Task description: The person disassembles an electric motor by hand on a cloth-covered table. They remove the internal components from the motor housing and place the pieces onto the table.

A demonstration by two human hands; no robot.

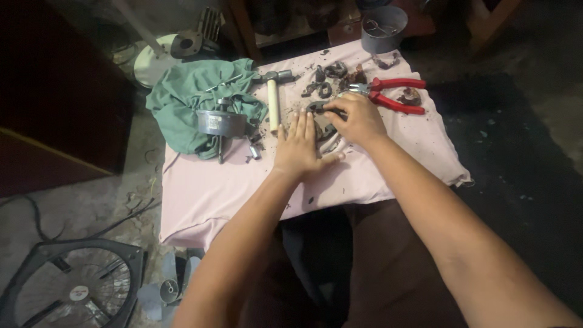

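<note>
- My left hand (299,147) lies flat, fingers spread, pinning the dark motor part (320,119) on the pink cloth (206,188).
- My right hand (358,118) pinches its far edge; next calls for a steady pull.

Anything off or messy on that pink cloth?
Yes. Dark crumbs and grit are strewn over the pink cloth around both hands. The left hand lies flat beside a dark metal part that the right hand grips. The motor housing lies dismantled on the green rag.
</note>
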